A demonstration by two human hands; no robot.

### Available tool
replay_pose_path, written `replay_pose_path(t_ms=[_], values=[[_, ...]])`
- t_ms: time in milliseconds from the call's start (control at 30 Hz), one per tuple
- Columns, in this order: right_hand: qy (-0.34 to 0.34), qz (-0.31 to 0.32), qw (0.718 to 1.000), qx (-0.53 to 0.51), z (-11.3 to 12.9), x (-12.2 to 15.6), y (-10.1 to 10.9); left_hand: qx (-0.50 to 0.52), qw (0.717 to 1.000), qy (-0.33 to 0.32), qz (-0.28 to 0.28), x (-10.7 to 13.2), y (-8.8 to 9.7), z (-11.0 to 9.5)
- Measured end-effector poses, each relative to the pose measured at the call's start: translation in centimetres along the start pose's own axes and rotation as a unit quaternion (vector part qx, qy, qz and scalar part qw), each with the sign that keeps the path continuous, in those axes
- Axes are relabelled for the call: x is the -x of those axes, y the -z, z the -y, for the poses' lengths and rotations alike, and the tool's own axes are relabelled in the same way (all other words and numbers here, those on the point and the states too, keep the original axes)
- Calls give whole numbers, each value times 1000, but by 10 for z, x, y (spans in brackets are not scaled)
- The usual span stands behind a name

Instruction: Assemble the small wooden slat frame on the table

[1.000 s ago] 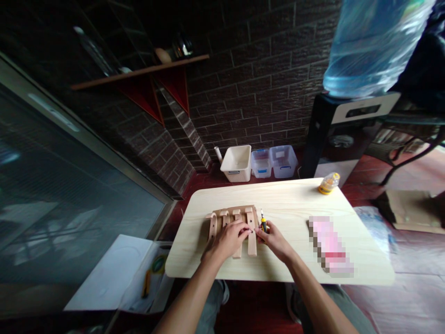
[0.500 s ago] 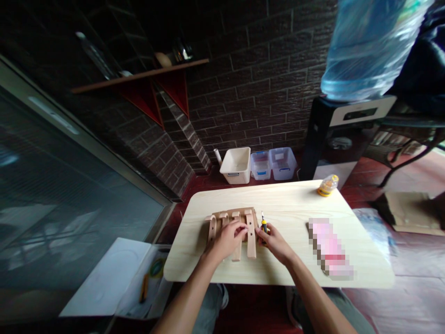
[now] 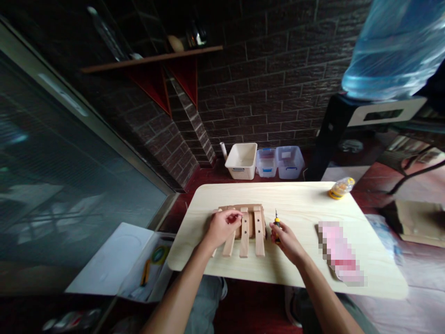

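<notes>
Wooden rack under left hand; apparently screwdriver in right hand.

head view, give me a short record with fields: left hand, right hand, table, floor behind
left hand: left hand rests on the slatted wooden rack, fingers curled at its top left
right hand: right hand holds a small screwdriver beside the rack
table: pale wooden table, yellow container at far right
floor behind: white bin, two clear boxes
</notes>
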State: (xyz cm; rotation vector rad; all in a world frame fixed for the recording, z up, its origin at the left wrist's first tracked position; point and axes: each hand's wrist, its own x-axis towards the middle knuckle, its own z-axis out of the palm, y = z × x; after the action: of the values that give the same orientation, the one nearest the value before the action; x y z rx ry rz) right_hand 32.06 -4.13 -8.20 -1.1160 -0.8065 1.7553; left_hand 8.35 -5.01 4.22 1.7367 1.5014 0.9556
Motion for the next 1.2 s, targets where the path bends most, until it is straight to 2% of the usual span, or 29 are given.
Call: replay_pose_path(t_ms=[300, 600, 800, 967, 1200], values=[[-25, -6, 1000, 9, 1, 1, -11, -15, 999, -30, 3, 4, 1, 10], [-20, 16, 1000, -7, 2, -1, -19, 26, 996, 23, 84, 3, -17, 13], [-23, 8, 1000, -13, 2, -3, -20, -20, 996, 11, 82, 2, -32, -1], [-16, 16, 1000, -16, 5, -1, -21, -43, 995, 6, 95, -3, -43, 1], [-4, 34, 999, -7, 9, 3, -19, -162, 978, -50, 125, -8, -42, -13]])
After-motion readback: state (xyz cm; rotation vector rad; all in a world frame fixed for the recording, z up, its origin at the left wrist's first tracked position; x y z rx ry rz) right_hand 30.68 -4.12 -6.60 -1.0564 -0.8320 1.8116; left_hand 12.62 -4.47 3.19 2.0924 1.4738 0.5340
